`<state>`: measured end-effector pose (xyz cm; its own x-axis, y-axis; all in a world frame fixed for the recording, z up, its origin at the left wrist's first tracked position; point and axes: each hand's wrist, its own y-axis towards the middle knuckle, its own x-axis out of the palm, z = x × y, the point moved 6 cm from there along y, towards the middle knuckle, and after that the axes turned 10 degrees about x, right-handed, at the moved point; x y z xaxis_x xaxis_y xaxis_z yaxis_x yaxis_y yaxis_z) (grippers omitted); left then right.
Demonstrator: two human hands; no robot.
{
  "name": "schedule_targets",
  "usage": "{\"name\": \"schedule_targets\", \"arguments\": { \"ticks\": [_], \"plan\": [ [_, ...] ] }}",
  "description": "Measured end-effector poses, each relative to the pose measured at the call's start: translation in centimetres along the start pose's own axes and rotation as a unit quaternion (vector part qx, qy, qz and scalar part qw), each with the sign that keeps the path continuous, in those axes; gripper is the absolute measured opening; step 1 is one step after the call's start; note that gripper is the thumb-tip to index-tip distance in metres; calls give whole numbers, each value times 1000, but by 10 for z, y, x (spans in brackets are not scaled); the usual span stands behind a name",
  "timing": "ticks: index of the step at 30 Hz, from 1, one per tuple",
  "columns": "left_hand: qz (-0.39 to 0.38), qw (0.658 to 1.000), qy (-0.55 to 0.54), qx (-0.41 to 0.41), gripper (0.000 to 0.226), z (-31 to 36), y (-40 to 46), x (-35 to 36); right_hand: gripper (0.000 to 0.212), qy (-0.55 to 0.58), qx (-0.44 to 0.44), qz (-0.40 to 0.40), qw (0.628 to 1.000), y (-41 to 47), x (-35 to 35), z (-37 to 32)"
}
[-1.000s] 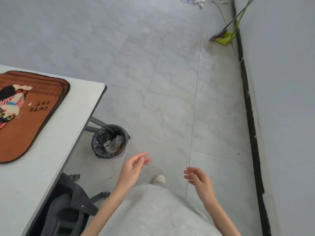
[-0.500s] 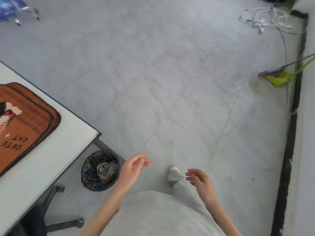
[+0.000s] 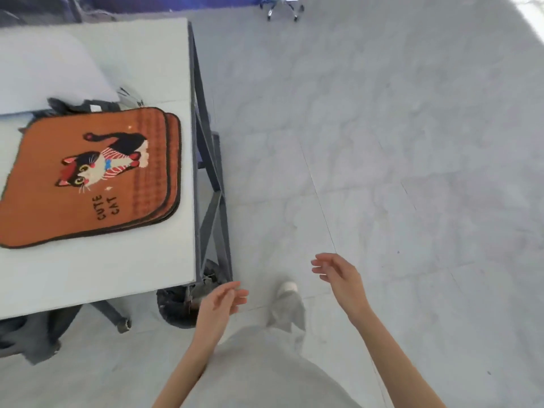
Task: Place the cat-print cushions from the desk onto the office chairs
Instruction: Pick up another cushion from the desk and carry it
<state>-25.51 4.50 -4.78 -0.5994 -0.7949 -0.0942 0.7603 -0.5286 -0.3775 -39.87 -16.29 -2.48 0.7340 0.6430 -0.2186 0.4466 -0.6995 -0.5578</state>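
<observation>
The head view looks down past a grey-clad torso at two bare forearms held out over a pale tiled floor [image 3: 382, 142]. The left hand [image 3: 219, 306] hangs with its fingers [image 3: 235, 293] loosely extended and slightly spread, holding nothing. The right hand [image 3: 341, 275] is likewise relaxed, fingers [image 3: 321, 265] gently bent and apart, palm turned inward toward the other hand, holding nothing.

Well up and to the left of the left fingertips, a stack of orange cat-print cushions [image 3: 88, 175] lies flat on the white desk [image 3: 123, 275], clear of both hands. The top cushion shows a black-and-white cat in a striped top and the words "CUTE CAT"; the edges of more cushions peek out beneath it on the side nearest the desk's edge. How many lie in the stack cannot be told for certain.

Just beyond the left fingertips, under the desk corner, stands a dark waste bin [image 3: 176, 304] lined with a black bag, partly hidden by the grey metal desk frame [image 3: 212, 178]. Far left of the left wrist, a dark office chair [image 3: 29, 337] shows partly beneath the desk, one castor leg reaching out toward the bin. Between the two hands, lower down, a white shoe [image 3: 287, 288] and a grey trouser leg step forward. Far ahead of the right fingers, the chrome castor base of another chair [image 3: 281, 7] stands at the top edge.
</observation>
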Motion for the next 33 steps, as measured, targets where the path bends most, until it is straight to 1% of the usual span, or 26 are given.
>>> {"name": "schedule_targets", "arguments": {
  "ticks": [4,6,9,12,15,18,20,22,26,29,31,33],
  "plan": [
    [15,999,-33,18,29,48,77,38,30,-26,16,-11,999,64,-17,-24],
    [27,998,-39,43,28,81,114,51,30,-39,21,-16,999,91,-29,-37],
    [48,995,-46,76,24,127,164,60,28,-57,35,-25,997,138,-41,-62],
    [80,991,-51,93,25,155,208,63,29,-82,28,-51,995,188,-39,-96],
    [140,985,-51,92,26,167,244,58,31,-127,17,-110,986,242,-21,-134],
    [237,966,-78,66,27,163,267,48,31,-195,-10,-188,963,296,14,-176],
    [305,946,-98,42,27,159,275,43,28,-237,-32,-251,938,328,48,-207],
    [382,916,-122,12,28,154,271,43,26,-278,-50,-320,904,347,87,-239],
    [508,844,-171,-22,27,148,252,42,32,-353,-132,-451,809,355,176,-300],
    [592,780,-200,-35,27,142,234,30,33,-372,-168,-517,752,347,241,-331],
    [636,744,-201,-49,26,139,223,15,30,-376,-184,-547,725,337,286,-345],
    [671,713,-196,-58,25,135,213,-7,23,-385,-206,-567,699,324,331,-355]
  ]
}}
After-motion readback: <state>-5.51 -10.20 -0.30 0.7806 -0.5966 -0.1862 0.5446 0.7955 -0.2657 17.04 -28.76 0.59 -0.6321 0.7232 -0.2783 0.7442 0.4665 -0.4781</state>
